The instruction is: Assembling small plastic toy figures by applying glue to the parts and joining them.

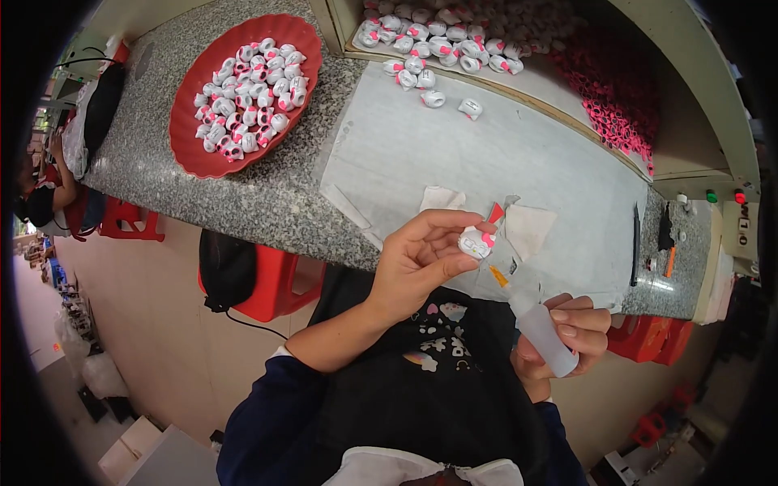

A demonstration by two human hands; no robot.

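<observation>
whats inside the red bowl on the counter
The red bowl holds a heap of small white-and-pink pieces, with bare red wall showing around them. The bowl's bottom beneath the heap, and any lower pieces, are covered.

Glossy, plastic-looking figurine [475, 242], matt translucent plastic bottle [545, 336], ridged plastic bowl [231, 39], speckled worktop [150, 158] — stone-like

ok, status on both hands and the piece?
Left hand: pinching the white-and-pink piece. Right hand: gripping a translucent bottle, orange tip pointed at the piece. Nothing visible between tip and piece.
</observation>
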